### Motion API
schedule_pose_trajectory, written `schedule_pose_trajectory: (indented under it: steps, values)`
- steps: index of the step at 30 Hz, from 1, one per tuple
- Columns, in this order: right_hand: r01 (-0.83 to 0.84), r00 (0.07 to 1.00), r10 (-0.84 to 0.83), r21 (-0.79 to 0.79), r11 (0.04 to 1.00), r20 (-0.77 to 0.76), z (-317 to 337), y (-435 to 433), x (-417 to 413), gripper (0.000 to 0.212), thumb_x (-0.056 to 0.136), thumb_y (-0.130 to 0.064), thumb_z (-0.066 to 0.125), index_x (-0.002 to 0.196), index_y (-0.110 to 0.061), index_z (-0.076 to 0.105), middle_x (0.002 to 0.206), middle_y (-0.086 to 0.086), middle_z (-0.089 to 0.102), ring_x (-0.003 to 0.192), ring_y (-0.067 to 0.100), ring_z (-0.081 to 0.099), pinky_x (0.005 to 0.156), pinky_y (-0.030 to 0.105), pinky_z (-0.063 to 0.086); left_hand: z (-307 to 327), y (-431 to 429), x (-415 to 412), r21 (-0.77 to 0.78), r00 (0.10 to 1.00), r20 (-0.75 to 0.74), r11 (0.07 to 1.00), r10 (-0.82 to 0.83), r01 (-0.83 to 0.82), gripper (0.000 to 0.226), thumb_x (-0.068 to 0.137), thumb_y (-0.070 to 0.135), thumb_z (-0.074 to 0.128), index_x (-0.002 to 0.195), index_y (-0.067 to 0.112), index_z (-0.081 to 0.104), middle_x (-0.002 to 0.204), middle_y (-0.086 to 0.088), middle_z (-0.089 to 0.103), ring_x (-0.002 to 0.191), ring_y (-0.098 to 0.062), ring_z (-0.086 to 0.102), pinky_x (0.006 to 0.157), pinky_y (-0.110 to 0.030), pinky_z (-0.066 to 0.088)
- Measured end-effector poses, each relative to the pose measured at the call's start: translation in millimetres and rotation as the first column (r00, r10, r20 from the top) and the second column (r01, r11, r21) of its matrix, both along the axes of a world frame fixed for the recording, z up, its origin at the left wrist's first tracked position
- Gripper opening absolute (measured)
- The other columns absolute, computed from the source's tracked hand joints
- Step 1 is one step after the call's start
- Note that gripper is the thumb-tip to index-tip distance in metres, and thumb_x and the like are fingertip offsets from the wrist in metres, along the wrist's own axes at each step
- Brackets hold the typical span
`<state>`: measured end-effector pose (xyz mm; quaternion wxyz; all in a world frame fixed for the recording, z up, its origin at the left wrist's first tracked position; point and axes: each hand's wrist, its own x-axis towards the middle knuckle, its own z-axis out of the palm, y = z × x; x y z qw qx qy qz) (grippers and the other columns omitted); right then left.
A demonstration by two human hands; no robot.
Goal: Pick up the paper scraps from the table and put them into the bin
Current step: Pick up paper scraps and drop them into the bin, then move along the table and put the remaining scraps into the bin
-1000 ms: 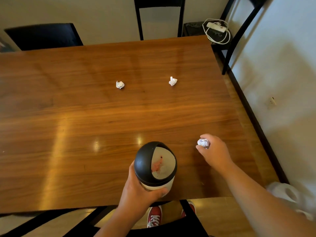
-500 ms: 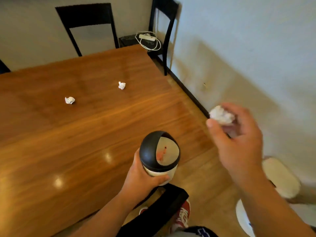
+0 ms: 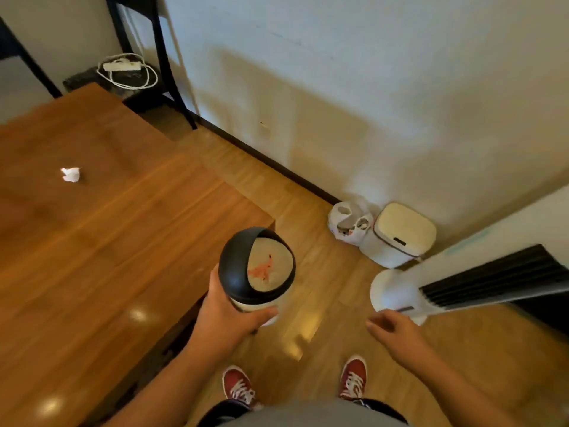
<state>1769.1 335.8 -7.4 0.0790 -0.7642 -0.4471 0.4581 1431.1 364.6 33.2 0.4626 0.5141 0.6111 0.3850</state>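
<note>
Fingers of left hand wrap round domed bin; right hand loosely curled, empty.

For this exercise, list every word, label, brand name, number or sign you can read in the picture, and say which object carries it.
No readable text anywhere in this view.
Small bin held in the left hand: a red-orange mark on its pale swing lid, a figure or blot, no letters.
Floor bin: a dark slot on its front, no wording legible.
Plastic bag: small print, too blurred to read.
</note>
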Motion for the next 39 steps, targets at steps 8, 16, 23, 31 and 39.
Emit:
schedule_pose_trajectory:
  steps: [8, 16, 23, 31, 39]
  values:
    - [0.202, 0.979, -0.184, -0.270, 0.942, 0.090, -67, -71, 177, 0.025, 0.088, -0.025, 0.070, 0.105, -0.007, 0.067, 0.096, 0.007, 0.071, 0.085, 0.023, 0.067, 0.085, 0.043, 0.055, -28, 9, 124, -0.049, 0.994, -0.104, 0.999, -0.012, 0.007, 0.118, 0.051, 0.052, 0.093, 0.149, 0.033, 0.028, 0.118, 0.047, 0.049, 0.103, 0.034, 0.047, 0.080, -0.013, 0.044]
    - [0.048, 0.998, -0.033, -0.282, 0.958, 0.057, -86, -4, 231, 0.018, 0.090, -0.027, 0.065, 0.096, -0.009, 0.064, 0.096, 0.003, 0.067, 0.087, 0.020, 0.066, 0.079, 0.036, 0.055, -35, 3, 174, -0.119, 0.960, -0.237, 0.976, 0.149, -0.181, 0.118, 0.056, 0.027, 0.101, 0.150, 0.028, 0.030, 0.115, 0.028, 0.052, 0.099, 0.013, 0.056, 0.084, -0.022, 0.046]
    - [-0.157, 0.987, 0.152, -0.168, 0.973, -0.041, -79, 147, 191, 0.020, 0.090, -0.031, 0.063, 0.098, -0.013, 0.067, 0.095, 0.005, 0.068, 0.089, 0.023, 0.066, 0.081, 0.037, 0.054, -41, 22, 165, -0.186, 0.912, -0.291, 0.918, 0.288, -0.349, 0.122, 0.054, 0.032, 0.101, 0.151, 0.031, 0.027, 0.125, 0.012, 0.053, 0.107, -0.008, 0.055, 0.094, -0.035, 0.047]
    - [-0.232, 0.973, 0.231, -0.158, 0.960, -0.025, -81, 290, 157, 0.015, 0.090, -0.026, 0.064, 0.094, -0.012, 0.066, 0.092, 0.011, 0.069, 0.083, 0.027, 0.068, 0.074, 0.036, 0.052, -57, 136, 146, -0.291, 0.921, -0.199, 0.877, 0.336, -0.383, 0.126, 0.041, 0.049, 0.097, 0.148, 0.035, 0.032, 0.122, 0.012, 0.058, 0.113, -0.014, 0.058, 0.093, -0.034, 0.048]
    - [-0.123, 0.981, 0.154, -0.231, 0.965, 0.120, -71, 359, 190, 0.019, 0.089, -0.026, 0.066, 0.091, -0.008, 0.068, 0.090, 0.011, 0.069, 0.085, 0.028, 0.067, 0.083, 0.043, 0.054, -43, 288, 129, -0.240, 0.965, -0.157, 0.940, 0.208, -0.242, 0.121, 0.037, 0.065, 0.092, 0.139, 0.050, 0.028, 0.116, 0.038, 0.056, 0.105, 0.014, 0.058, 0.082, -0.016, 0.046]
